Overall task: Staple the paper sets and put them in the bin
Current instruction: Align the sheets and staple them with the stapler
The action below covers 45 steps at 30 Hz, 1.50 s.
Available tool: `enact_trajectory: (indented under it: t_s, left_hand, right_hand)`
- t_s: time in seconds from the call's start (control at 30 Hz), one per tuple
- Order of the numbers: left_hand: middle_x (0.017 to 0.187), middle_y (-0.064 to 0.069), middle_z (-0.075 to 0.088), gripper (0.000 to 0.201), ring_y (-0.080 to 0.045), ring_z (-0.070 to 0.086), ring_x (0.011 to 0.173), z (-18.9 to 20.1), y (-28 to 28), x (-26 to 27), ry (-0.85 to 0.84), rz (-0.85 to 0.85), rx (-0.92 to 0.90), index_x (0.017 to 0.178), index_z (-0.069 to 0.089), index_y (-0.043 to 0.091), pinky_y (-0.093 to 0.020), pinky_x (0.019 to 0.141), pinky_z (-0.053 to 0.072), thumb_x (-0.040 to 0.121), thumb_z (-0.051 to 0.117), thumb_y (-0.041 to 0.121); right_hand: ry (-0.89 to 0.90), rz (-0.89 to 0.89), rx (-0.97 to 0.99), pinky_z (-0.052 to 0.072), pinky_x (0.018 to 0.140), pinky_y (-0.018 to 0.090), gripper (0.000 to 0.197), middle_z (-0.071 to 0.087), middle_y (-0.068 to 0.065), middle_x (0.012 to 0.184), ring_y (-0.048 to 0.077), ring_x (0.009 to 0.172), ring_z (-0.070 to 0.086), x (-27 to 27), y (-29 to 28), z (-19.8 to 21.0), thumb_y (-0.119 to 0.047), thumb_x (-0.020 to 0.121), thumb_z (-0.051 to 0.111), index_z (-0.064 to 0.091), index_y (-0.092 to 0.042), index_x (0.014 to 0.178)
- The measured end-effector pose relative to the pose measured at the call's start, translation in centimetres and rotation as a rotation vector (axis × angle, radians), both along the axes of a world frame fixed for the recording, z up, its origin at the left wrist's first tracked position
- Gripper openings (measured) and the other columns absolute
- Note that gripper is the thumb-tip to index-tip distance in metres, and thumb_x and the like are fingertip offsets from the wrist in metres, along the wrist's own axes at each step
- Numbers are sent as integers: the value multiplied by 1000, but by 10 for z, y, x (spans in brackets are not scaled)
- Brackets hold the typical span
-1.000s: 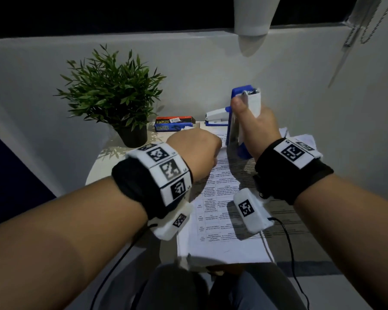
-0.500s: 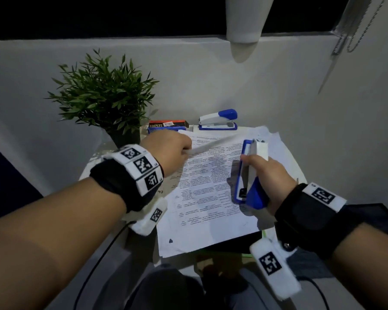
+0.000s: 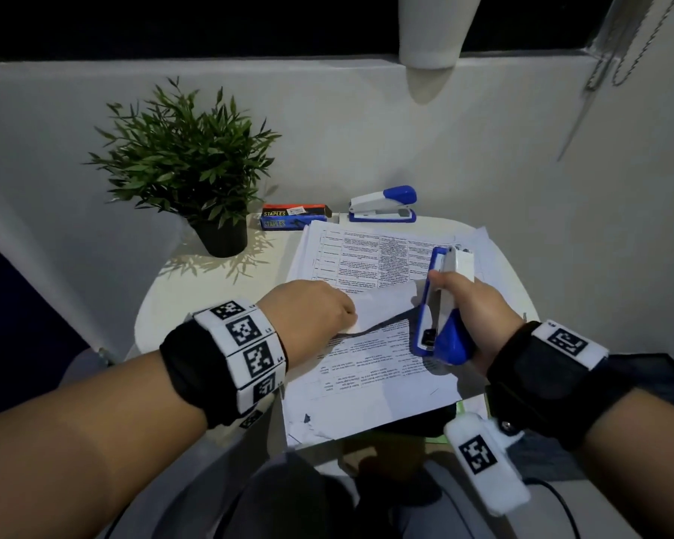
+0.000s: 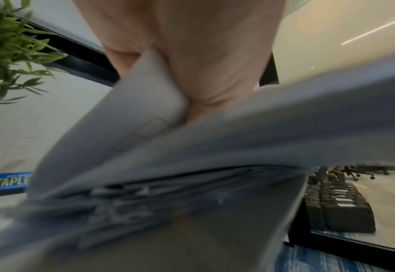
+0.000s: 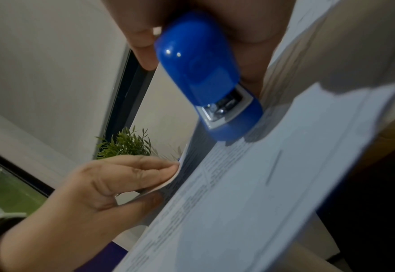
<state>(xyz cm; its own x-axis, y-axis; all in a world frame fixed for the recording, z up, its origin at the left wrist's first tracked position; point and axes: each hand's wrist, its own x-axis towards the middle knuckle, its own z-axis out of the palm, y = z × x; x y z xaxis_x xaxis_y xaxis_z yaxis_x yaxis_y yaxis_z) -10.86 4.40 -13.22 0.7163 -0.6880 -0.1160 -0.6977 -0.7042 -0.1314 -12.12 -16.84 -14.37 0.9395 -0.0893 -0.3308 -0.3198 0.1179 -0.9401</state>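
The round white tabletop (image 3: 195, 289) stood close against the wall, its rear edge taken up by a potted plant (image 3: 189, 165), one box (image 3: 294, 217) lettered "STAPLES" and one blue-and-white stapler (image 3: 384, 204) lying flat. Bare surface showed only at the left, in front of the plant. The paper stack (image 3: 366, 387) covered the middle and right, its near edge overhanging the tabletop rim. Two staplers were counted: the second stapler (image 3: 442, 305) was gripped upright in the right hand (image 3: 477, 309), fingers curled round it, above the right side of the stack. The left hand (image 3: 308, 311) pinched the lifted left edge of the top sheets (image 3: 382, 309) between thumb and fingers. Printed tables on the pages were too small to read. No bin could be made out
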Motion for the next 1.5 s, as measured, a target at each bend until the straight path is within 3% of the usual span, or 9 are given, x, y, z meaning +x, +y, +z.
enact_trajectory:
  t_s: [0.17,0.33,0.5,0.63,0.73,0.9,1.07,1.2,1.5]
  left_hand:
    - [133,11,51,35,-16,48,120,-1,0,3,-6,26,-25,127,55,24,-25,85,44,95,43,15]
    - [129,12,54,46,-15,51,117,3,4,6,8,135,-88,131,51,35,-25,84,45,91,49,13]
    - [98,0,67,25,-22,59,92,24,7,5,-120,371,-359,106,67,26,-31,71,48,92,47,18]
    - [103,1,71,27,-19,62,98,37,3,8,-68,435,-581,110,69,29,-37,85,51,88,57,19]
    - [113,1,68,30,-18,59,107,48,-2,11,-42,453,-592,118,65,25,-29,92,46,89,60,23]
    - [110,3,68,30,-17,59,104,64,-3,10,-3,477,-629,118,64,27,-28,90,45,88,61,27]
    - [113,6,67,34,-14,59,104,70,-1,5,34,501,-644,123,62,28,-27,95,44,88,62,29]
    - [108,3,68,32,-16,59,101,70,-3,1,45,477,-617,120,64,25,-29,91,46,88,63,26]
    - [105,5,68,30,-15,60,99,65,-3,2,68,467,-632,118,65,28,-33,91,47,88,63,26]
  right_hand:
    - [-4,8,-4,50,88,54,40,70,18,92,35,82,61,2,-1,-3,-33,88,61,58,-4,116]
    - [-130,14,-85,51,90,50,29,72,9,95,30,88,67,3,-7,4,-39,89,60,64,-17,107]
    - [-473,-149,-151,42,48,24,16,58,-18,51,2,43,51,9,1,43,-39,92,57,53,-25,84]
    - [-710,-167,-183,54,66,28,47,67,-1,89,9,74,66,33,14,78,-59,70,56,52,-24,100]
    - [-728,-11,-346,51,53,27,73,64,4,86,9,61,64,47,24,90,-66,68,52,49,-14,119]
    - [-754,95,-631,49,78,33,30,58,-10,84,15,85,58,61,24,80,-48,79,58,48,-27,98]
    - [-715,-26,-691,40,65,20,31,54,-11,76,6,72,54,65,13,75,-50,74,50,53,-26,92]
    - [-722,-49,-564,34,47,3,25,46,-10,69,-15,46,50,65,9,78,-33,93,56,45,-28,71]
    - [-691,-74,-518,39,62,22,24,47,-14,63,1,60,46,65,19,74,-49,75,49,47,-28,64]
